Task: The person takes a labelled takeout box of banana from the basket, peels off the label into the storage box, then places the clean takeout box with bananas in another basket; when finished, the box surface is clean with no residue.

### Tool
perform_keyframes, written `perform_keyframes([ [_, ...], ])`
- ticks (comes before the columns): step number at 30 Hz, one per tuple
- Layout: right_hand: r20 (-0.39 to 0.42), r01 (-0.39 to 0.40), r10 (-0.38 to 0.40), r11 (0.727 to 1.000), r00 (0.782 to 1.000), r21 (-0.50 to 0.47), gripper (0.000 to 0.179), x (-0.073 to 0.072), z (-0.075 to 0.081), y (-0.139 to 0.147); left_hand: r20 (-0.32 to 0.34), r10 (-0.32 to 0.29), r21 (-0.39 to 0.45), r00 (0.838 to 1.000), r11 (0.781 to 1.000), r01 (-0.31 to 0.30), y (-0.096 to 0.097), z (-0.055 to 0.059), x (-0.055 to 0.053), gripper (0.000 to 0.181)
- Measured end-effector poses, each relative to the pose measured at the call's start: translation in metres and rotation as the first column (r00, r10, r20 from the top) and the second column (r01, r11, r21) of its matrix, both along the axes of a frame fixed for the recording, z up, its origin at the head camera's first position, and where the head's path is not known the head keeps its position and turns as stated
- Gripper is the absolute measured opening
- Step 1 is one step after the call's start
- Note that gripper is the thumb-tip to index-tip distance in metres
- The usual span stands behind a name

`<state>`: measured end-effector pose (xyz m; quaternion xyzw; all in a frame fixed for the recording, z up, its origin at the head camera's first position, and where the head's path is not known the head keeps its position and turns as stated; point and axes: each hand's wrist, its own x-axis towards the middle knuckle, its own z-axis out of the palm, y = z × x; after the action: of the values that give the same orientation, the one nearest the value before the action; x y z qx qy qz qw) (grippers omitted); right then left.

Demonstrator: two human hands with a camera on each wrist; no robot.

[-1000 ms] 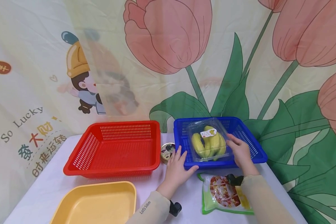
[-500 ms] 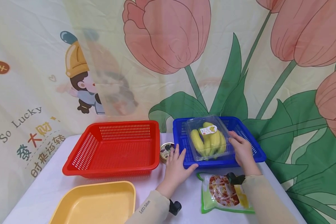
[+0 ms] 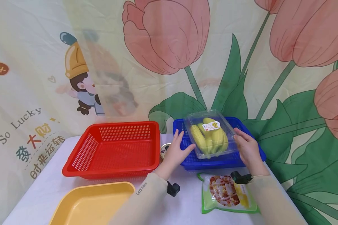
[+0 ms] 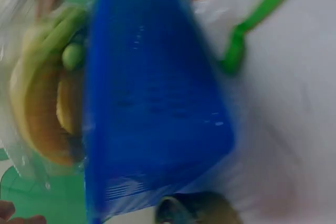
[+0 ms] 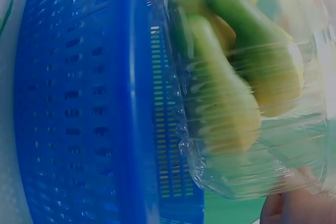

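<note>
A clear plastic box of bananas (image 3: pixel 211 134) is tilted above the blue basket (image 3: pixel 219 163), with a white label on top. My right hand (image 3: pixel 249 153) pinches the box's right edge; its fingers (image 5: pixel 302 198) show at the bottom of the right wrist view. To the left of the box, my left hand (image 3: pixel 176 153) has its fingers spread, holding nothing. Its fingertips (image 4: pixel 18 217) appear at the lower left of the left wrist view, apart from the box. Part of the round tin (image 3: pixel 164 149) is hidden behind my left hand.
A red basket (image 3: pixel 124 173) stands left of the tin, with a yellow tray (image 3: pixel 95 200) in front of it. A green-edged food bag (image 3: pixel 225 193) lies before the blue basket. A printed curtain (image 3: pixel 169 93) hangs behind the white table (image 3: pixel 191 200).
The box of bananas has risen out of the blue basket in my right hand. My left hand has lifted off the basket's rim area and moved up toward the box's left side.
</note>
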<state>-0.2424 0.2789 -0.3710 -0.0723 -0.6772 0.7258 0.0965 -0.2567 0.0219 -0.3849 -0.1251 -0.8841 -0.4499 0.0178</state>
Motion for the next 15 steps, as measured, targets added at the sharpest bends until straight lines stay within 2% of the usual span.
perform_keyframes([
  [3,-0.053,-0.022,0.018,0.997,0.998,-0.076,0.053,0.003,0.001,0.003,0.039,-0.009,0.049,0.999,0.999,0.007,0.001,0.014,-0.015,0.078],
  [7,-0.112,-0.07,0.055,0.989,0.992,-0.131,0.032,0.006,0.003,0.004,0.041,-0.013,0.071,0.999,0.997,0.01,-0.001,0.027,-0.032,0.078],
  [11,-0.138,-0.096,0.079,0.988,0.987,-0.124,0.025,0.009,0.006,0.005,0.03,-0.036,0.081,0.999,0.996,0.033,-0.003,0.033,-0.042,0.079],
  [15,-0.12,-0.133,0.126,0.99,0.985,-0.052,0.029,0.013,0.011,0.007,0.047,-0.062,0.097,0.997,0.994,0.057,-0.003,0.036,-0.048,0.081],
])
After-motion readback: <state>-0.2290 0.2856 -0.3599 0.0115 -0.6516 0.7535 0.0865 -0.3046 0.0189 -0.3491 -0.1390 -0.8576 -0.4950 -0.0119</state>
